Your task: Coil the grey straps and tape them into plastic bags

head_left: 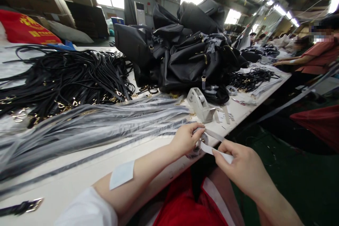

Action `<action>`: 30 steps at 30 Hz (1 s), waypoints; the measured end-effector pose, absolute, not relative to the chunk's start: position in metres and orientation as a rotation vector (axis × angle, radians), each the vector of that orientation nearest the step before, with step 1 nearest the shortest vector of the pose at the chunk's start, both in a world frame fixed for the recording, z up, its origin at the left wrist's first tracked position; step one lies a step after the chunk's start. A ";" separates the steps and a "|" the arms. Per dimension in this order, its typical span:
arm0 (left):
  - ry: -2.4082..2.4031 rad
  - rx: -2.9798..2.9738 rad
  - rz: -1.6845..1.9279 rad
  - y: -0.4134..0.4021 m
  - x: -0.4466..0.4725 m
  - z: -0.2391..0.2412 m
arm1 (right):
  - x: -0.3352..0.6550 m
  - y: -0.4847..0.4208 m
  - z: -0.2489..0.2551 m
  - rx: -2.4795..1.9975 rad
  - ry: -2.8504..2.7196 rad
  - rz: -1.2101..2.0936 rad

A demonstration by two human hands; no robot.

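My left hand (185,138) is closed in a pinch at the table's front edge, by a clear-wrapped coil (195,151) with a glint of metal. A pale strip (215,135) runs from its fingertips to my right hand (239,159). That hand is closed on a flat white strip (208,148), thumb on top, just off the edge. Whether the two strips are one piece I cannot tell. Behind my left hand stands a white tape dispenser (200,104). Grey film-wrapped straps (127,122) lie lengthwise to its left.
Black straps with gold clasps (76,74) are heaped at the left. Black bags (182,53) pile high at the back. A buckled strap end (22,207) lies near left. Cut pieces (225,114) lie by the dispenser. A co-worker (315,56) stands at the far right.
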State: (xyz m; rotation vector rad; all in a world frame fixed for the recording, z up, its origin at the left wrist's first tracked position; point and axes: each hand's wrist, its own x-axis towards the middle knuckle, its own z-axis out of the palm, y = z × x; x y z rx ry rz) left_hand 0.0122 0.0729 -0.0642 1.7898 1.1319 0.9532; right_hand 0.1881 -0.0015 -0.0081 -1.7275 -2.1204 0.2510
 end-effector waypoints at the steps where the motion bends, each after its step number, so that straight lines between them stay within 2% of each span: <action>1: 1.128 1.773 0.956 0.074 0.012 -0.064 | 0.189 -0.001 -0.007 -1.742 -2.112 0.257; 6: 1.068 1.767 0.934 0.070 0.013 -0.062 | 0.187 0.004 -0.010 -1.777 -2.164 0.239; 13: 0.908 1.535 0.767 0.059 0.021 -0.065 | 0.179 0.010 -0.020 -1.595 -2.287 -0.096; 15: 0.925 1.510 0.730 0.060 0.021 -0.066 | 0.183 0.010 -0.020 -1.587 -2.290 -0.024; 19: 1.024 1.687 0.759 0.067 0.014 -0.059 | 0.198 0.007 -0.012 -1.644 -2.300 0.401; 21: 1.040 1.802 0.780 0.069 0.010 -0.053 | 0.205 0.004 -0.008 -1.638 -2.278 0.499; 30: 0.869 1.886 0.657 0.054 0.014 -0.046 | 0.201 0.014 -0.016 -1.500 -2.055 0.367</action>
